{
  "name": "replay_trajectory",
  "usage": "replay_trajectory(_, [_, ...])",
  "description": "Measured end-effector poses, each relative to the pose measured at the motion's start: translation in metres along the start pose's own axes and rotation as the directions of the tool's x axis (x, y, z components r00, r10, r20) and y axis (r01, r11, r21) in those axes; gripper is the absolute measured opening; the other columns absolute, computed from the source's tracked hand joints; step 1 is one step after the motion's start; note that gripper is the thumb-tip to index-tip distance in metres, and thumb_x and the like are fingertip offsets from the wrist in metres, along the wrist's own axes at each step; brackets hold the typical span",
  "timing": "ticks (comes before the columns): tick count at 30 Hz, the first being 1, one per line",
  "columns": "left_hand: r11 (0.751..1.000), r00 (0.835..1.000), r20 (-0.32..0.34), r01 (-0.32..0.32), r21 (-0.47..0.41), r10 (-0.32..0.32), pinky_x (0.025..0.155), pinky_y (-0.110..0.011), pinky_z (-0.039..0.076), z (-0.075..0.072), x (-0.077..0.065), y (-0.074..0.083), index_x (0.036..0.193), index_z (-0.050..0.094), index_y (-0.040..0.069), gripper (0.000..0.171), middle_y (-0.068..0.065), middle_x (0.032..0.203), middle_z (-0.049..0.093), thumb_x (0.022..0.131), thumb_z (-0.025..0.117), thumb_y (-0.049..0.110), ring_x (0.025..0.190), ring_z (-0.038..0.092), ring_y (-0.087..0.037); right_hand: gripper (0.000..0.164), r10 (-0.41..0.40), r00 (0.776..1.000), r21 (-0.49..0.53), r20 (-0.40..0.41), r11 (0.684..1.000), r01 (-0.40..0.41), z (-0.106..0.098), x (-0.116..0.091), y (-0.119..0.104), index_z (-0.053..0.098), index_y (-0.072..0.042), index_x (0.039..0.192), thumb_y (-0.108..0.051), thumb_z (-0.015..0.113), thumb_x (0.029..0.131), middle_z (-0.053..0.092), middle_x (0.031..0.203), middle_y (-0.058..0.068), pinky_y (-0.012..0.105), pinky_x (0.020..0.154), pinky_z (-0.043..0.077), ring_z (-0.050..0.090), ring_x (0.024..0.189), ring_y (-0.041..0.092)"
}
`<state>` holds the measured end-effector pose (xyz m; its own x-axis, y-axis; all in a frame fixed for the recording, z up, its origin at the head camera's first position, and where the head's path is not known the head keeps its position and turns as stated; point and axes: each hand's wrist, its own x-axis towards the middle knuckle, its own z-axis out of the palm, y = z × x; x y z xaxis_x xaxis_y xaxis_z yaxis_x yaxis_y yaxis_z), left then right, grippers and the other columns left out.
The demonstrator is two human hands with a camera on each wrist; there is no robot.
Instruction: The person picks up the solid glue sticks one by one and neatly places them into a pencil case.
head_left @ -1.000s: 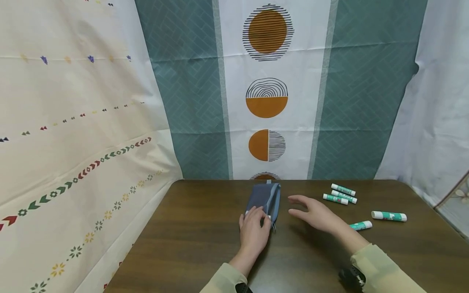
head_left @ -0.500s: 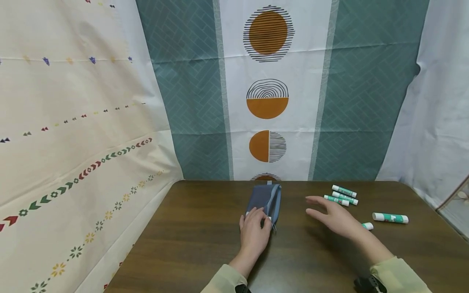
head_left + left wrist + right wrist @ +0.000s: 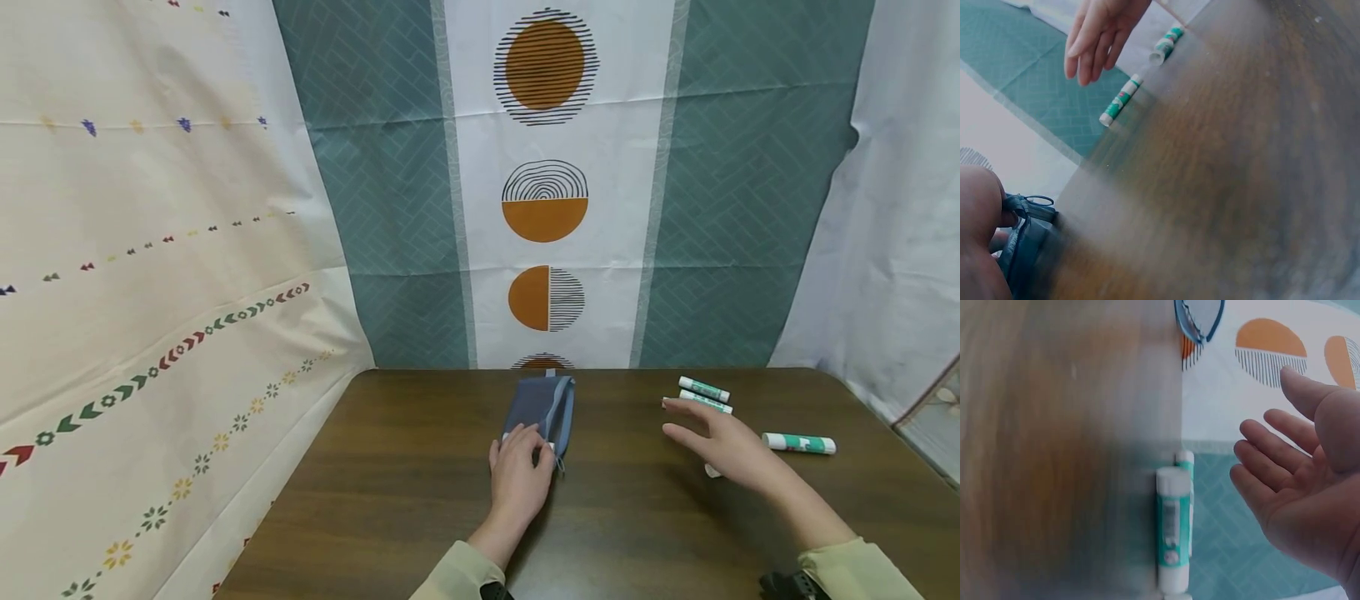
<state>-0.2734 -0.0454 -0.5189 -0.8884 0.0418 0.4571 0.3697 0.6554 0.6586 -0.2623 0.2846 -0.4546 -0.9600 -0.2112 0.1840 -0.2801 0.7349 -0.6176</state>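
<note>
A blue-grey zip pouch point(image 3: 534, 402) lies near the table's far edge, its zipper side gaping a little. My left hand point(image 3: 519, 477) grips the near end of this pouch; in the left wrist view the fingers curl round its dark end point(image 3: 1030, 250). To the right, my right hand point(image 3: 723, 443) hovers above the table with fingers extended, holding nothing. Green-and-white glue sticks lie near it: one far back point(image 3: 703, 389), another just in front of that point(image 3: 707, 402), and a larger glue stick point(image 3: 798, 443) to the right. The hand partly covers others, including a white-ended one point(image 3: 712, 472).
The brown wooden table point(image 3: 405, 467) carries all these things. A teal and white patterned cloth point(image 3: 397, 208) hangs behind its far edge. A cream cloth point(image 3: 187, 333) hangs at the left and a white one point(image 3: 900, 225) at the right.
My right hand has moved rightward from beside the pouch to over the glue sticks, covering some of them. My left hand and the pouch have stayed in place.
</note>
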Motion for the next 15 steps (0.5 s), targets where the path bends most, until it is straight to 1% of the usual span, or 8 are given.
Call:
replay_trajectory(2, [1.000, 1.000, -0.004, -0.008, 0.001, 0.008, 0.118, -0.082, 0.027, 0.000, 0.000, 0.000, 0.081, 0.066, 0.019, 0.021, -0.010, 0.141, 0.074, 0.101, 0.068, 0.012, 0.143, 0.060, -0.036, 0.068, 0.011, 1.000, -0.010, 0.004, 1.000, -0.011, -0.006, -0.003, 0.004, 0.053, -0.003, 0.160, -0.048, 0.065, 0.111, 0.055, 0.161, 0.024, 0.071, 0.105, 0.049, 0.055, 0.143, 0.053])
replay_trajectory(5, [1.000, 1.000, -0.001, 0.004, 0.002, -0.004, 0.119, -0.080, 0.027, 0.000, 0.001, 0.000, 0.081, 0.066, 0.019, 0.021, -0.009, 0.142, 0.074, 0.101, 0.068, 0.012, 0.144, 0.059, -0.035, 0.070, 0.027, 1.000, -0.026, 0.010, 0.999, -0.027, -0.014, -0.006, 0.011, 0.052, -0.001, 0.160, -0.049, 0.064, 0.111, 0.053, 0.162, 0.028, 0.072, 0.104, 0.049, 0.054, 0.143, 0.056])
replay_trajectory(10, [1.000, 1.000, 0.000, 0.005, 0.008, -0.005, 0.119, -0.080, 0.027, 0.001, 0.001, 0.000, 0.081, 0.065, 0.018, 0.022, -0.008, 0.142, 0.074, 0.101, 0.068, 0.013, 0.144, 0.059, -0.034, 0.073, 0.050, 0.999, -0.068, -0.003, 0.996, -0.050, -0.025, -0.011, 0.022, 0.050, 0.001, 0.160, -0.051, 0.064, 0.110, 0.054, 0.159, 0.032, 0.074, 0.103, 0.048, 0.052, 0.142, 0.059])
replay_trajectory(12, [1.000, 1.000, -0.001, 0.002, 0.004, -0.002, 0.119, -0.080, 0.027, 0.002, 0.002, 0.000, 0.081, 0.066, 0.018, 0.021, -0.009, 0.142, 0.074, 0.101, 0.068, 0.013, 0.144, 0.059, -0.035, 0.074, 0.057, 0.998, -0.075, -0.009, 0.996, -0.058, -0.028, -0.014, 0.026, 0.049, 0.002, 0.161, -0.051, 0.064, 0.110, 0.054, 0.158, 0.033, 0.075, 0.103, 0.047, 0.051, 0.142, 0.060])
replay_trajectory(15, [1.000, 1.000, -0.002, 0.002, 0.004, -0.002, 0.119, -0.080, 0.027, 0.002, 0.001, 0.000, 0.081, 0.066, 0.018, 0.021, -0.009, 0.142, 0.074, 0.101, 0.068, 0.014, 0.144, 0.059, -0.034, 0.078, 0.071, 0.997, -0.085, -0.013, 0.994, -0.072, -0.033, -0.018, 0.032, 0.045, 0.004, 0.162, -0.052, 0.063, 0.110, 0.049, 0.160, 0.037, 0.076, 0.103, 0.045, 0.046, 0.144, 0.063])
